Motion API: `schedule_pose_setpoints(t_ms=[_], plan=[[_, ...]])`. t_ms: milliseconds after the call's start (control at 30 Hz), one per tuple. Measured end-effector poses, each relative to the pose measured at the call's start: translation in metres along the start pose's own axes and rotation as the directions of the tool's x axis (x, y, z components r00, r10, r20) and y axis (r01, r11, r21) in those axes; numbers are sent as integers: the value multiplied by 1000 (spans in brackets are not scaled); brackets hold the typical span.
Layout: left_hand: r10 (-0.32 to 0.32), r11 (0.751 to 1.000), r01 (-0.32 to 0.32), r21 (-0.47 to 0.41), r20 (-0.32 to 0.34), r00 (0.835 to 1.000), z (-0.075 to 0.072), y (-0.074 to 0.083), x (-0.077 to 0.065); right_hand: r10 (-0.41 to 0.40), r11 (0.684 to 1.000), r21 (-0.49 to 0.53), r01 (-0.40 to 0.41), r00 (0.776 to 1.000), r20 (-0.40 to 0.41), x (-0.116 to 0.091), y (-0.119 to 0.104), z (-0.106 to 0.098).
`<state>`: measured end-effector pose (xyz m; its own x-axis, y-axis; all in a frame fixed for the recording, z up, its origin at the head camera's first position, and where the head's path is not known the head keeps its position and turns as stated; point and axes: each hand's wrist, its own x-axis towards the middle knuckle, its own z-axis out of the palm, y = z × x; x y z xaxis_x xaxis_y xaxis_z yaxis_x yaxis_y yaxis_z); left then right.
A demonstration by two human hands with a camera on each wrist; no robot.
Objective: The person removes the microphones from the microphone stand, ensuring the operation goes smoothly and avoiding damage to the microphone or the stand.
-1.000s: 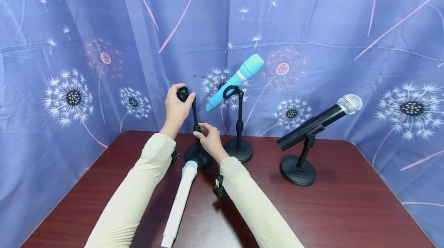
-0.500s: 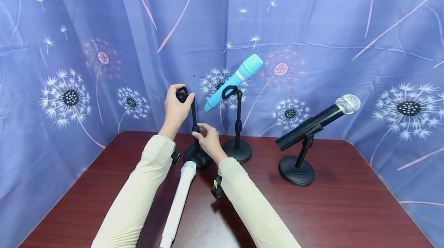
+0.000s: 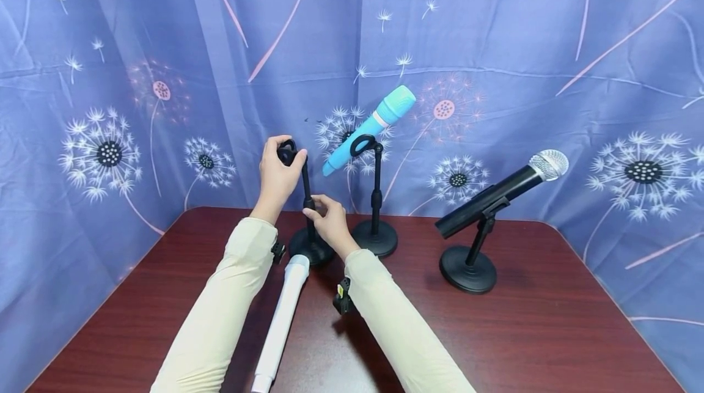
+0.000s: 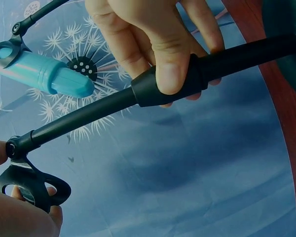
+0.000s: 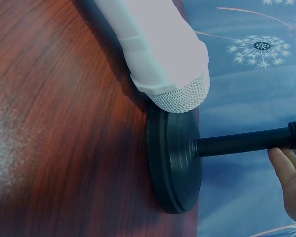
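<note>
A black microphone stand (image 3: 307,182) rises from a round base (image 5: 175,163) near the table's back left. My left hand (image 3: 279,173) grips the clip (image 4: 32,185) at its top, thumb and fingers round the clip. Lower down, my right hand (image 3: 330,222) pinches the thick collar (image 4: 170,84) midway along the pole, thumb on one side and fingers behind. In front of the base lies a white microphone (image 3: 282,319), its mesh head (image 5: 185,94) right at the base's edge. The clip's ring holds no microphone.
Just right stands a second stand (image 3: 377,197) with a light blue microphone (image 3: 371,130) tilted in its clip. Further right, a black microphone (image 3: 489,203) with a silver head rests on a shorter stand (image 3: 470,268). A blue dandelion-print curtain (image 3: 495,26) hangs behind the table (image 3: 528,332).
The head view has shifted slightly, so everything sits a little further left. Both hands keep their places on the stand; nothing else has visibly moved.
</note>
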<state>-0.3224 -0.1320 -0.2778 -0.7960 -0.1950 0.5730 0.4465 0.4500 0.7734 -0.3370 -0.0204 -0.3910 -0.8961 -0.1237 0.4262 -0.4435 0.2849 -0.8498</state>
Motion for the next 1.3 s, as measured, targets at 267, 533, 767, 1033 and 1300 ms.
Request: schedule_pose_setpoints(t_ms=[267, 533, 767, 1033, 1300], plan=[[25, 1000, -25, 0, -2, 1000, 2, -5, -3, 22, 1000, -12, -22, 1000, 11, 0, 0, 0], [-7, 1000, 7, 11, 35, 999, 3, -16, -10, 38, 999, -9, -38, 999, 24, -2, 0, 0], [5, 1000, -5, -12, 41, 999, 4, -18, -10, 29, 1000, 0, -29, 999, 15, -1, -1, 0], [-24, 1000, 24, 8, 37, 999, 5, -17, -11, 26, 1000, -14, -26, 1000, 6, 0, -1, -1], [-14, 1000, 14, -13, 35, 999, 6, -22, -13, 20, 999, -26, -20, 1000, 6, 0, 0, 0]])
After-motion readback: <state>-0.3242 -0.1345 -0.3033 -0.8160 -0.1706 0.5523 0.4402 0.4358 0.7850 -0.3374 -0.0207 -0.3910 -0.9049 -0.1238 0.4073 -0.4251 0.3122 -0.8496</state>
